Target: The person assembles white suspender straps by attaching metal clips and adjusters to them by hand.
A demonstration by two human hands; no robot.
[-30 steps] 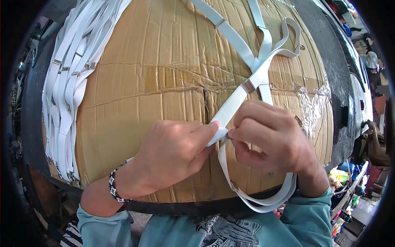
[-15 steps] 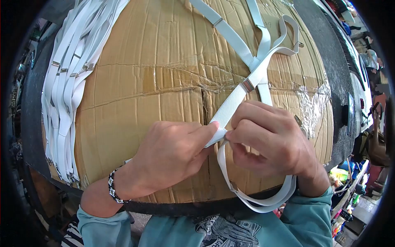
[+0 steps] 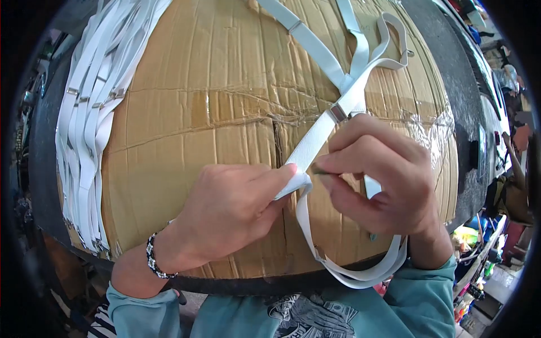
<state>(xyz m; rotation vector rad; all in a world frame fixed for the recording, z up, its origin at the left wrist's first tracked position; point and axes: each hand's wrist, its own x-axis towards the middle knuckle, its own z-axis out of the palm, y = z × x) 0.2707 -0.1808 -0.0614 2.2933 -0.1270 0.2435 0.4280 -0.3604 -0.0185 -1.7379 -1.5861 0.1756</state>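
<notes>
White elastic suspenders (image 3: pixel 315 138) lie crossed on the cardboard, with a metal slider buckle (image 3: pixel 338 112) on one strap. My left hand (image 3: pixel 234 197) pinches that strap below the buckle, thumb on top, where the band folds over into a loop. Just right of the fold, my right hand (image 3: pixel 383 174) is closed in a pinch, apart from the strap. A small dark piece shows at its fingertips, too small to name. From the fold a loose strap (image 3: pixel 360 279) hangs in a curve over the near edge and back up beneath my right wrist.
A thick bundle of white straps (image 3: pixel 90 124) with metal fittings lies at the left. Flattened, taped cardboard (image 3: pixel 186 191) covers the dark table (image 3: pixel 465 169). Cluttered goods (image 3: pixel 473 253) stand beyond the right side.
My right hand has pulled away from the fold, rising slightly to the right, and its fingertips no longer touch the strap. My left hand keeps its grip almost unmoved.
</notes>
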